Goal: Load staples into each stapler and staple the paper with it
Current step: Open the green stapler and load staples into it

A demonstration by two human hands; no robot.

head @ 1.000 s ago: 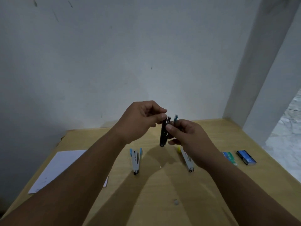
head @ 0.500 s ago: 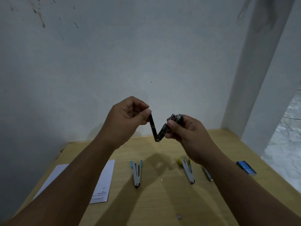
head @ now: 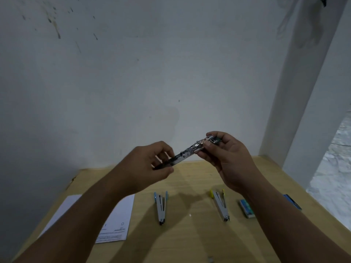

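Below and to the left of the left hand, a sheet of paper is seen lying flat on the wooden table, partly covered by the forearm. The left hand's fingers and thumb are curled round the dark end of an opened stapler, which is held in the air above the table, stretched out nearly straight between the two hands. Its metal end is pinched by the thumb and fingers of the right hand. The stapler is judged to be light, stiff and hinged, with smooth metal that could slip, so it is best gripped by its two ends with the staple channel left uncovered; whether staples are already in the channel cannot be told. Below and between the hands, a second stapler with blue tips is laid open on the table, and below the right hand a third one with yellow tips lies likewise; neither is touched. Just right of that one, beside the right forearm, a small green staple box rests on the table, and a blue box is partly hidden behind the forearm. What the boxes hold cannot be seen; strips of staples, if inside, would be expected to be brittle and easily broken.
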